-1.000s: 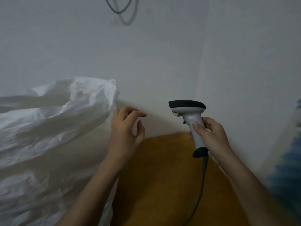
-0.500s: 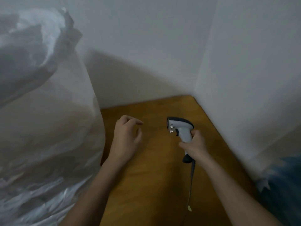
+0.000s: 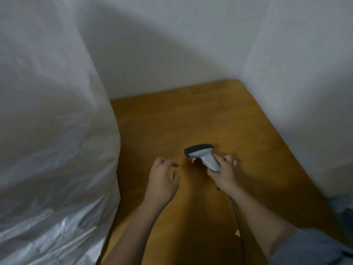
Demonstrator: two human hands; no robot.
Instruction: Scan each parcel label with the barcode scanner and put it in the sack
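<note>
My right hand (image 3: 224, 174) grips the handle of a grey and white barcode scanner (image 3: 202, 154), whose black head points left, low over the wooden table (image 3: 191, 115). Its cable (image 3: 236, 217) runs back along my right forearm. My left hand (image 3: 163, 178) hovers just left of the scanner with loosely curled fingers and holds nothing. A large white woven sack (image 3: 53, 131) fills the left side of the view, standing against the table's left edge. No parcel is in view.
White walls (image 3: 191, 44) meet in a corner behind the table and close it in at the back and right. A blue and white object (image 3: 342, 205) shows at the right edge.
The view has tilted down from the sack's mouth to the table. Both hands have dropped towards the tabletop, and the scanner's head now tips over to the left.
</note>
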